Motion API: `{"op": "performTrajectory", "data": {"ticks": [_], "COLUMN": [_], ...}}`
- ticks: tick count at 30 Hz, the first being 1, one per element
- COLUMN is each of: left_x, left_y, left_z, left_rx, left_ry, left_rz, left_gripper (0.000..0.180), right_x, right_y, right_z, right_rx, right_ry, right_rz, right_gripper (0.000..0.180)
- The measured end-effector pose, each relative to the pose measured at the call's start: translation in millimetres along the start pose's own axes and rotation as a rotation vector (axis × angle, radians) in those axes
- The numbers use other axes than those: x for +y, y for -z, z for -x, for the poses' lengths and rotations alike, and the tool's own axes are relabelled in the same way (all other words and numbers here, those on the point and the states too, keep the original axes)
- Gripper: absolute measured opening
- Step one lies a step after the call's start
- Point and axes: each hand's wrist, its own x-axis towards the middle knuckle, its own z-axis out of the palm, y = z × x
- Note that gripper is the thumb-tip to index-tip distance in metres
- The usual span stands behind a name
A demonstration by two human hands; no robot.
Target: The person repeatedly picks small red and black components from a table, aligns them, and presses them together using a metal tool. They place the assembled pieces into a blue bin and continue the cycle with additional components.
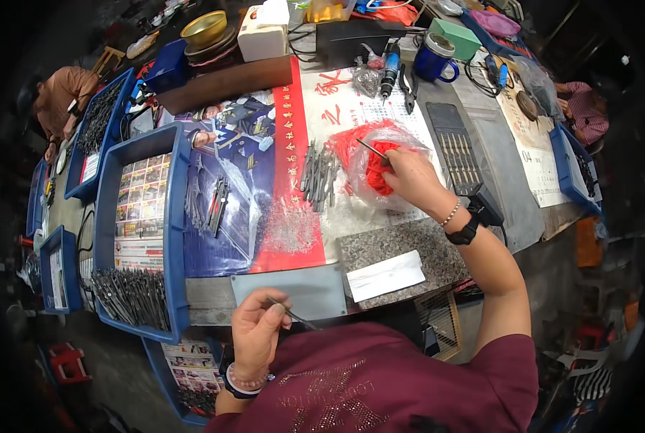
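My left hand point(256, 333) is near the table's front edge, closed in a pinch on a thin dark metal piece point(293, 313) that points toward my shirt. My right hand point(416, 177) reaches over a clear plastic bag point(405, 137) of red strands or strips point(378, 173). Its fingers are closed round a slim dark rod point(370, 149), whose far end sticks out to the upper left. Fingertips touch or nearly touch the red material; the exact contact is hidden. Left of the bag lies a bunch of slim grey metal pieces point(319, 175).
At left, a blue bin point(178, 238) holds many dark slender pieces. A white paper point(385, 276) rests on a granite slab point(438, 249). Toward the back are a blue screwdriver-like tool point(390, 68), pliers point(409, 90) and a blue mug point(434, 59). Two other people sit at the sides.
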Motion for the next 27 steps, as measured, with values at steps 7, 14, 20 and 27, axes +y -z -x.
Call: {"op": "performTrajectory", "data": {"ticks": [7, 14, 20, 27], "left_x": [0, 4, -9, -18], "left_y": [-3, -19, -49, -68], "left_z": [-3, -12, -33, -39], "left_rx": [-0.035, -0.083, -0.231, -0.365], "left_ry": [0.013, 0.073, 0.079, 0.114], "left_rz": [-0.004, -0.142, -0.245, -0.298], "left_gripper": [0.016, 0.008, 0.019, 0.019], "right_x": [0, -38, -87, -95], "right_y": [-10, 48, 62, 47], "right_z": [-1, 41, 112, 137], "right_rx": [0.012, 0.014, -0.332, -0.479], "right_ry": [0.021, -0.139, -0.588, -0.569], "right_rz": [0.060, -0.417, -1.277, -1.351], "right_gripper": [0.011, 0.011, 0.011, 0.012]}}
